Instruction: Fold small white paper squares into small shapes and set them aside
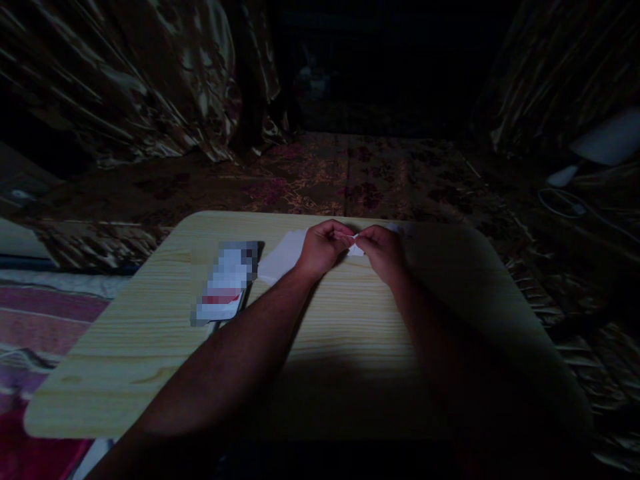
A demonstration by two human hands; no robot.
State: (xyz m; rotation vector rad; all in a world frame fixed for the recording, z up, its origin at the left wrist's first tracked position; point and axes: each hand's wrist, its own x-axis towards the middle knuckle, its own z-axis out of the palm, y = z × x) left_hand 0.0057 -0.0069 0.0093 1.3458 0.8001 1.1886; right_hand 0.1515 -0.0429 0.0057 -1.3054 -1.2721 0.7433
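Pinching a small white paper-like piece (357, 250) near the far edge of the pale wood-grain bench (350, 327), left hand (324, 249) and right hand (384, 249) look mid-fold, finish unclear, larger flat white sheet (283, 256) alongside seemingly unworked.

Bare forearms in convergent pose: the left forearm (250, 347) is dimly lit, while the right forearm (433, 327) passes into deep shadow toward the elbow. Beyond the wrists, the left hand (321, 250) and the right hand (386, 251) angle inward, fingertips close together. In each, the grip is a pinch of thumb against curled fingers.
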